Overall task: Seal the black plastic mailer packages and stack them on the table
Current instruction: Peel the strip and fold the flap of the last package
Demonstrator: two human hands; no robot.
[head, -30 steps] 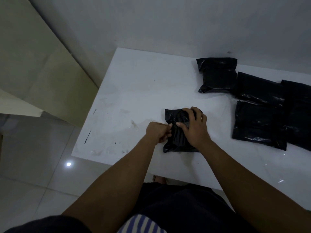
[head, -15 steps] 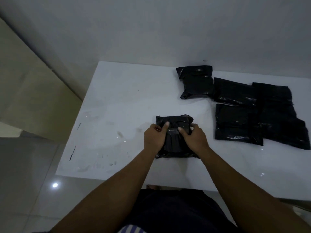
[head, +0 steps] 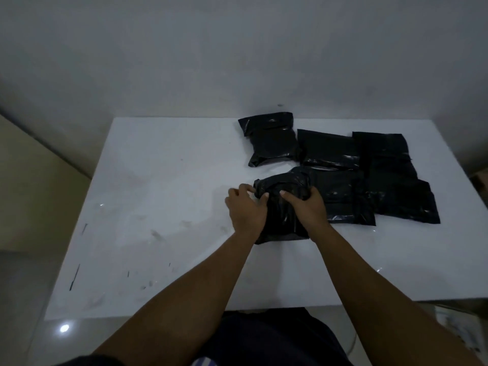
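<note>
A small black plastic mailer (head: 284, 204) lies near the middle of the white table (head: 158, 207), its far end crumpled and lifted against a neighbouring mailer. My left hand (head: 245, 208) grips its left edge, fingers curled at the top left corner. My right hand (head: 307, 207) holds the mailer's right side, thumb on top and fingers wrapped over the far right corner. Both hands cover much of it. Several other black mailers lie flat to the right and behind: one at the back (head: 272, 140), one beside it (head: 330, 150), one right of my hand (head: 346, 199).
More black mailers overlap at the far right (head: 396, 180). The table's left half is bare white surface with smudges and dark marks (head: 75, 276). A grey wall stands behind the table. Tiled floor lies to the left, below the table's edge.
Both hands have pushed the small mailer away from me and to the right, up against the other mailers. Its far end has lifted and crumpled. The camera has tilted up.
</note>
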